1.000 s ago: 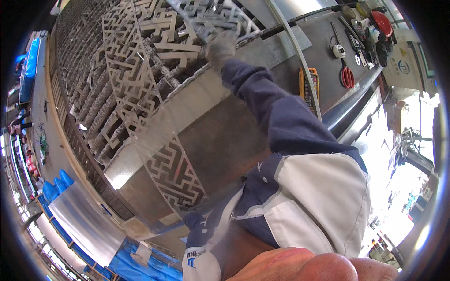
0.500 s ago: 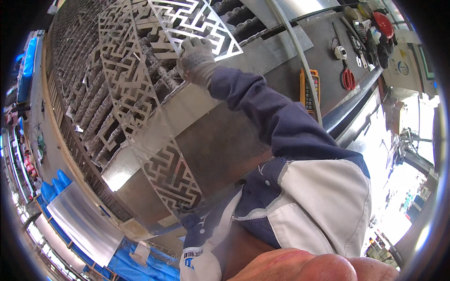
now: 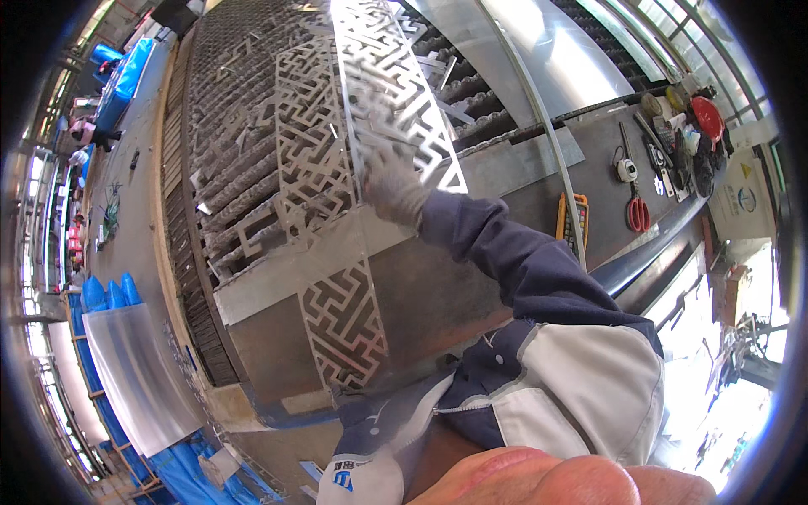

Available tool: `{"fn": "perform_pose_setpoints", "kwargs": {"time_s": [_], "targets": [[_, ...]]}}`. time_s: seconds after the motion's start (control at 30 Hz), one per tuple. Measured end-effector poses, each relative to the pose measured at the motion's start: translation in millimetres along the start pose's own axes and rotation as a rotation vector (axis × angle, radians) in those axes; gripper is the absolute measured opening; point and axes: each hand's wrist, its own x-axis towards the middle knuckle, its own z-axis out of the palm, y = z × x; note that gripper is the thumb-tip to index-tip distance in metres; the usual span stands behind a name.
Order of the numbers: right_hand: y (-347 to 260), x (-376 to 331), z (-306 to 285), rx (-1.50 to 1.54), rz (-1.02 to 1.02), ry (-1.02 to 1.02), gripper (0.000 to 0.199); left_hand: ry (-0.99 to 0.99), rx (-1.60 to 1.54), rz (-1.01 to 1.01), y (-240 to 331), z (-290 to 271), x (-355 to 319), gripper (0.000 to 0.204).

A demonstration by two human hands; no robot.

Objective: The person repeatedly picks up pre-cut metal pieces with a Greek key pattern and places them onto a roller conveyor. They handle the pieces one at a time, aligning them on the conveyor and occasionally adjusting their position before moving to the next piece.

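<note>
My right hand (image 3: 394,187), in a grey work glove and blurred by motion, is over the lower left part of a bright fretwork metal panel (image 3: 433,126). Its fingers are smeared, so their grip does not show. Left of it lies a second, duller fretwork panel (image 3: 310,126), whose near end runs across a plain metal strip (image 3: 269,290) onto the dark tabletop. Both panels are long and cut through with an angular lattice pattern. My left hand is out of view.
Rough slats (image 3: 231,189) with loose cut-outs lie under the panels. At right are red-handled scissors (image 3: 637,214), a tape measure (image 3: 626,170), an orange-cased keypad device (image 3: 574,220) and a red bowl-shaped thing (image 3: 708,118). A long pale bar (image 3: 539,101) crosses the table.
My view has swung, so the scene sits further right and lower. The right hand has moved along the bright panel, and its fingers are now blurred. Both panels look more upright in the picture.
</note>
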Motion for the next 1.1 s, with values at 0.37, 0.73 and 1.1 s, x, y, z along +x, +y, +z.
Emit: {"fn": "perform_pose_setpoints", "kwargs": {"time_s": [0.37,0.73,1.1], "targets": [[-183.7,-111.0,-108.6,0.308,-0.393,0.101,0.036,-0.037,-0.083,0.081,-12.8,-31.5,-45.6,0.039],[-283.8,-246.7,-33.6,0.253,-0.634,-0.268,0.031,-0.103,-0.144,0.101,-23.0,-63.5,-87.5,0.040],[-300.6,-250.3,-32.8,1.419,-0.674,-0.340,0.035,-0.303,-0.175,0.282,30.2,-29.3,-104.2,0.041]]}}
